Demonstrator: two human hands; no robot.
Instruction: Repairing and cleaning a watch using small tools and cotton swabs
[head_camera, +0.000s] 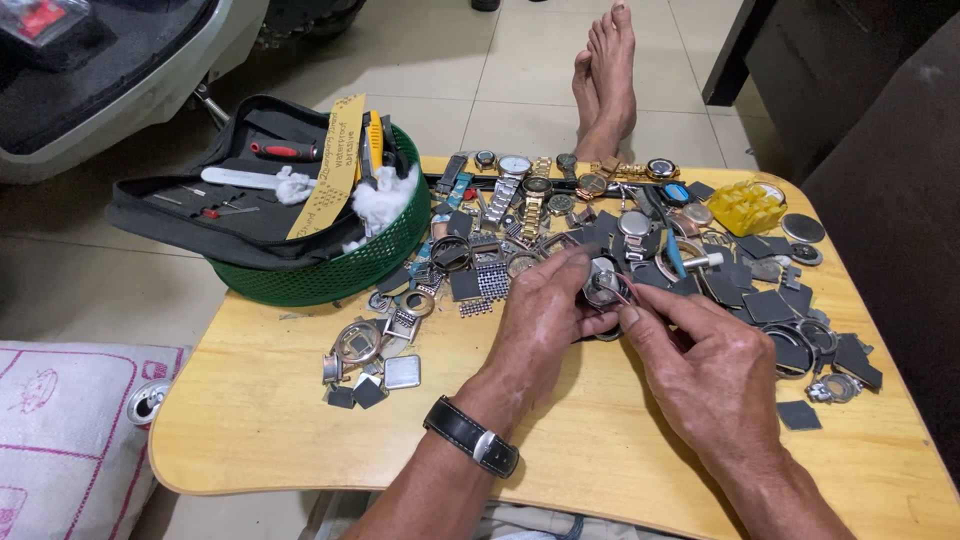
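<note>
My left hand (545, 305) holds a round metal watch case (603, 285) above the middle of a small wooden table (300, 400). A dark strap with a buckle sits on that wrist. My right hand (705, 365) pinches a thin tool (627, 296) whose tip touches the watch case. Both hands meet over a spread of watch parts: cases, dials, bezels and dark square pieces.
A green mesh basket (345, 270) at the table's back left carries an unzipped black tool pouch (215, 215) with screwdrivers and cotton. Several wristwatches (520, 185) lie along the far edge beside a yellow plastic holder (745, 207). My bare feet (605, 80) rest on the tiled floor beyond.
</note>
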